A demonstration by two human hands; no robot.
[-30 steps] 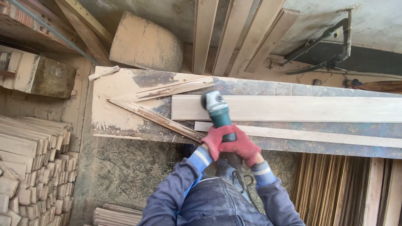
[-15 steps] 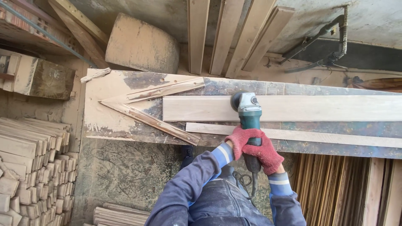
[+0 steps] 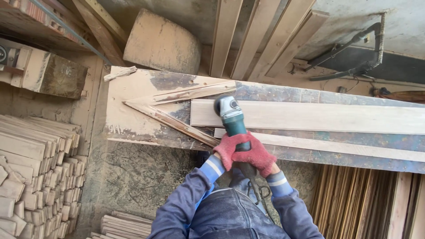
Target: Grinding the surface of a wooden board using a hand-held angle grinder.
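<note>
Both my gloved hands, left hand [image 3: 229, 150] and right hand [image 3: 259, 156], clamp the green grinder [image 3: 233, 118], now slid back left along the pale plank [image 3: 310, 116] on the workbench [image 3: 133, 88], working another pass.

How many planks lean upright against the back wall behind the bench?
4, side by side above the bench: one, next, next, rightmost. More may be hidden beyond the top edge.

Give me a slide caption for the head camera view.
Both gloved hands, left hand and right hand, grip a green angle grinder on a long plank.
</note>
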